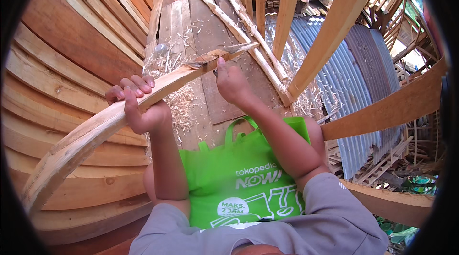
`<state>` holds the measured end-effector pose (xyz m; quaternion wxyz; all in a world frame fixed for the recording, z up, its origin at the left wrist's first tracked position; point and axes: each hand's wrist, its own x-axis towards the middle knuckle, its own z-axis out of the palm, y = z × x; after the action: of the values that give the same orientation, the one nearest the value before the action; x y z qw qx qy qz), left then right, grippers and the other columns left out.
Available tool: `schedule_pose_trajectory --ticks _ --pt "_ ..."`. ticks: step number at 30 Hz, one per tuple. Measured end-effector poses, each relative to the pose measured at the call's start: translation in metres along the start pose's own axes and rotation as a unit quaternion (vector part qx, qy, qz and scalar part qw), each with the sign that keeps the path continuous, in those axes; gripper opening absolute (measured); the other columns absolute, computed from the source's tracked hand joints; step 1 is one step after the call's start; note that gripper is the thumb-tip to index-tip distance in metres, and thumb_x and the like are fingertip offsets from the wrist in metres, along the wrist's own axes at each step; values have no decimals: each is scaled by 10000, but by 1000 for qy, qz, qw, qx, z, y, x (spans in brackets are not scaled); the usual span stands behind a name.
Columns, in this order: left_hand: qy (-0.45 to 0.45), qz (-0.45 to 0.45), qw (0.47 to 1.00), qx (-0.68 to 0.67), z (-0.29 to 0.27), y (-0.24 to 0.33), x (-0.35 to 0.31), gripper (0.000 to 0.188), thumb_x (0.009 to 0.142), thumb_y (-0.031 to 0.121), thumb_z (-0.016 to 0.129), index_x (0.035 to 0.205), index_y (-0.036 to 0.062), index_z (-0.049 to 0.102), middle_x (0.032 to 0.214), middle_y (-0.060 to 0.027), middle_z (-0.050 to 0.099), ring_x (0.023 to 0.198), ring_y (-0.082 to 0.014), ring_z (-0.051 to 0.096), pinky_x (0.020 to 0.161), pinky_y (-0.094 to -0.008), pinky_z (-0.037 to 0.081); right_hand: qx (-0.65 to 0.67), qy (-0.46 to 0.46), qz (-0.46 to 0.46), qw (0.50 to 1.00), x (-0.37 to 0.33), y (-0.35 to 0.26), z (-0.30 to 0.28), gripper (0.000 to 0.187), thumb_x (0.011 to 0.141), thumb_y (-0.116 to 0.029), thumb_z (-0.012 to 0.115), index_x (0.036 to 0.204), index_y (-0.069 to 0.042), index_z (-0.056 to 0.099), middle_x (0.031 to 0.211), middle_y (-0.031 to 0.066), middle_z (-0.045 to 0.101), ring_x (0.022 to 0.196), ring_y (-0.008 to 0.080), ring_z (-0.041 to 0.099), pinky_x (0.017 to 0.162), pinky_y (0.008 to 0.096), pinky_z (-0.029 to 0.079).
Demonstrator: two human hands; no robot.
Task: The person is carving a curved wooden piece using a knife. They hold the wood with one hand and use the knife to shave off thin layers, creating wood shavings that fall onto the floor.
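Observation:
A long pale wooden beam point(95, 123) slants up from the lower left to the middle of the view. My left hand point(143, 104) grips it about halfway along, fingers over the top and thumb on the near side. Close to the beam's far end, my right hand point(231, 82) is a closed fist with the thumb up against the wood. A small dark bit shows at that fist, but what it holds is mostly hidden. Beside the thumb, the beam has a darker, rough-cut patch point(205, 59). A green bag point(229, 159) lies across my lap.
Curled wood shavings point(179, 107) litter the plank floor point(213, 97). Two peeled poles point(239, 32) lie ahead. Stacked curved planks point(71, 71) form a wall at left. Upright timbers point(330, 30) stand at right, with corrugated metal sheets point(330, 73) beyond them. A clear cup-like object point(160, 49) sits near the shavings.

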<state>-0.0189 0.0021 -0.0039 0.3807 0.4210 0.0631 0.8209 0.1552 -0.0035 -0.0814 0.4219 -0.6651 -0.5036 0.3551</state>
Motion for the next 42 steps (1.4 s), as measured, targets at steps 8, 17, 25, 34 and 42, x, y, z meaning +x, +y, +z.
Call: schedule_pose_trajectory --ticks 8,17,25,34,42 --pt "-41 7 999 12 -9 -1 3 176 729 54 525 829 157 422 644 -16 397 589 -142 441 614 -306 401 -95 77 -51 991 -7 -8 -2 553 1013 -311 307 775 61 639 883 322 642 889 505 610 849 562 460" --pt "-58 -4 998 7 -11 0 0 199 697 59 511 841 159 418 642 -18 386 592 -141 441 622 -312 407 -124 77 -69 987 -20 -23 1 568 1012 -320 333 713 53 639 798 303 640 797 491 629 799 577 486" --pt "-65 -3 998 5 -7 0 -1 213 696 57 510 859 157 417 643 -18 391 598 -140 442 627 -312 407 -183 74 -62 978 -14 -27 -9 581 1013 -321 306 761 49 676 810 274 663 789 442 652 791 559 503" --pt "-66 0 998 6 -7 -1 -2 207 708 50 500 865 155 416 641 -18 393 604 -140 441 641 -315 413 -143 139 -76 977 -12 -20 3 582 1009 -323 344 670 35 653 686 277 630 680 489 627 705 574 509" --pt "-43 2 999 7 -4 -1 -5 229 686 49 502 869 146 404 634 -27 382 583 -148 432 617 -308 421 -155 142 -90 973 1 -4 -3 573 1008 -327 357 682 33 662 728 292 643 701 496 638 715 577 517"
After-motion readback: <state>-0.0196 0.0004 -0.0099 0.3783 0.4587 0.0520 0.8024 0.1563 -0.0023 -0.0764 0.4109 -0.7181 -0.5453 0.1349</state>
